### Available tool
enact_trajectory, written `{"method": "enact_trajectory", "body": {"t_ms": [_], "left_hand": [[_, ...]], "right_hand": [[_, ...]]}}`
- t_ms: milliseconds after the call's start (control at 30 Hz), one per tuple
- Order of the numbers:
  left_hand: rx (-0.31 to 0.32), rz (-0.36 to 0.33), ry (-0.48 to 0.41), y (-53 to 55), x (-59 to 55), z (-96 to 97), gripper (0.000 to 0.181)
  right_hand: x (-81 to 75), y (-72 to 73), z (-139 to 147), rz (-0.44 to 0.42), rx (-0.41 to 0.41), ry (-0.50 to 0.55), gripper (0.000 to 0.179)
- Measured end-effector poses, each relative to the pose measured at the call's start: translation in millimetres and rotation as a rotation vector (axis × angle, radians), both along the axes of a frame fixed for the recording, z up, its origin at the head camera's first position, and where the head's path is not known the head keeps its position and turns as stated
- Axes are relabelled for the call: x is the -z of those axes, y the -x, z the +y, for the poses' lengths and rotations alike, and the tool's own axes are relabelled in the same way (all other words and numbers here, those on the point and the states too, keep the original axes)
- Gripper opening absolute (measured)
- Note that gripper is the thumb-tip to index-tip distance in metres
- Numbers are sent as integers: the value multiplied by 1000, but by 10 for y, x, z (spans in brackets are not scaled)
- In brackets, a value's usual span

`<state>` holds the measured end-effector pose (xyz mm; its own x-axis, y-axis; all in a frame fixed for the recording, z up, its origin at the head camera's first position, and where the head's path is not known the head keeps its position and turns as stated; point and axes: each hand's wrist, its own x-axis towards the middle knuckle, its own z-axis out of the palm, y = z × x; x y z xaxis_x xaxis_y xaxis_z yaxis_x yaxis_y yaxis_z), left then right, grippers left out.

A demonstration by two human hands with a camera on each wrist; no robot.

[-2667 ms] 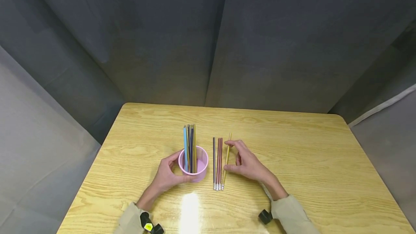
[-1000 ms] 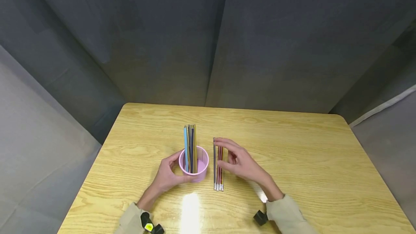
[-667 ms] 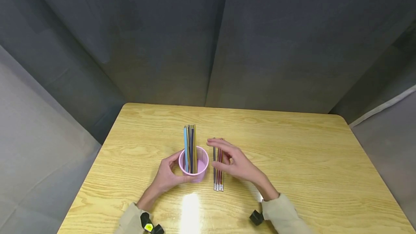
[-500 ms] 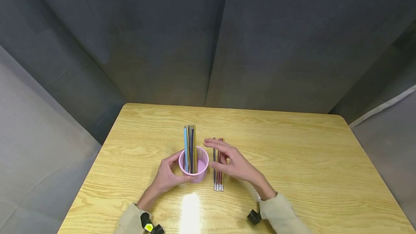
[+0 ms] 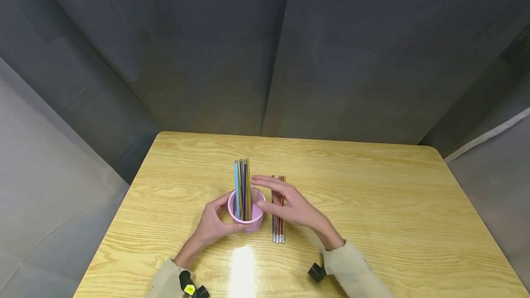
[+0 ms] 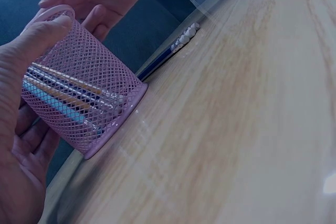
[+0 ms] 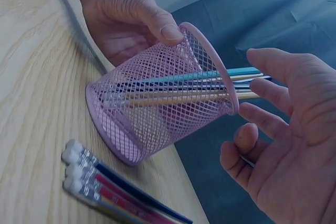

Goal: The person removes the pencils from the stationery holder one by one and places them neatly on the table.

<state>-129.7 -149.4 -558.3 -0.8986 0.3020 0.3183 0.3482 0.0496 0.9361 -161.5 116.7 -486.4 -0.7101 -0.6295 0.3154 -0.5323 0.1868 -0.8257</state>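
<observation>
On a wooden table [image 5: 372,197], your left hand [image 5: 213,224] grips a pink cup [image 7: 157,114] between thumb and fingers as your right hand [image 5: 294,203] hovers, fingers spread, beside it; standing pencils [image 5: 243,190] crowd inside, loose pencils [image 5: 278,226] lying nearby.

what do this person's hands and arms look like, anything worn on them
Both the left hand and right hand are bare, without gloves. The left sleeve and right sleeve are plain beige. By the left cuff sits a black fitting with a bright yellow patch, its dark marking too small to read; a black block shows by the right cuff.
</observation>
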Motion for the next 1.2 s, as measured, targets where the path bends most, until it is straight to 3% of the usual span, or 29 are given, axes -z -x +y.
{"method": "enact_trajectory", "body": {"t_ms": [233,533,1000,1200], "left_hand": [[0,-15,5,1,6,-3,87],[0,-18,-1,5,2,-5,87],[8,3,-8,6,34,-19,84],[5,8,-4,15,39,-25,84]], "right_hand": [[-24,28,-81,-52,-14,0,51],[-14,81,-131,-39,-27,4,60],[-48,62,-174,-71,-5,2,56],[-76,62,-156,-48,15,-17,54]]}}
